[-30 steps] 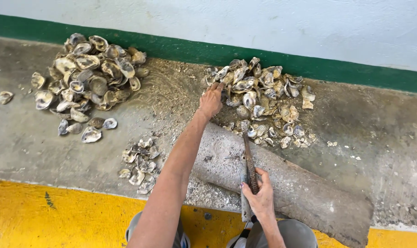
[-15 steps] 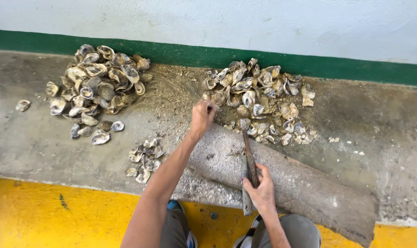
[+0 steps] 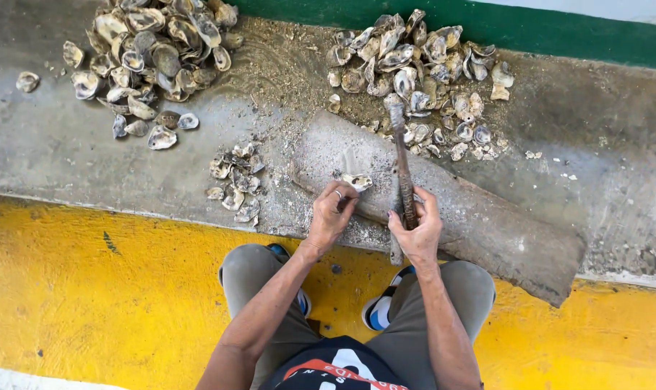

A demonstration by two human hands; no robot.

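A single pale, rough-edged oyster shell (image 3: 357,181) lies on the long grey weathered wooden slab (image 3: 487,224), close to the slab's left end, with the left hand (image 3: 330,217) pinching it: the fingertips close on the shell's near edge and a ring shows on one finger. Just beside it, at 3 o'clock, the right hand (image 3: 417,232) is wrapped tight round the lower part of a long, rusty, dark metal tool (image 3: 402,173), whose shaft runs up toward 12 o'clock and ends in a blunt head near the shells beyond. The two hands are close together but do not touch.

At 12 to 1 o'clock from the held shell a heap of grey and white oyster shells (image 3: 415,68) spreads over the gritty concrete ledge (image 3: 46,152), reaching the slab's far edge. At 10 o'clock, well apart, sits a larger heap of darker oyster shells (image 3: 147,54). At 9 o'clock, near the slab's end, lies a small cluster of flat shell halves (image 3: 235,179). One stray shell (image 3: 27,81) rests alone far out at 10 o'clock.

A green painted band (image 3: 559,36) runs along the wall at 12 o'clock. At 6 o'clock the floor is yellow painted concrete (image 3: 89,303), where the person's bent knees in grey trousers (image 3: 256,274) and blue-and-white shoes (image 3: 380,310) show.
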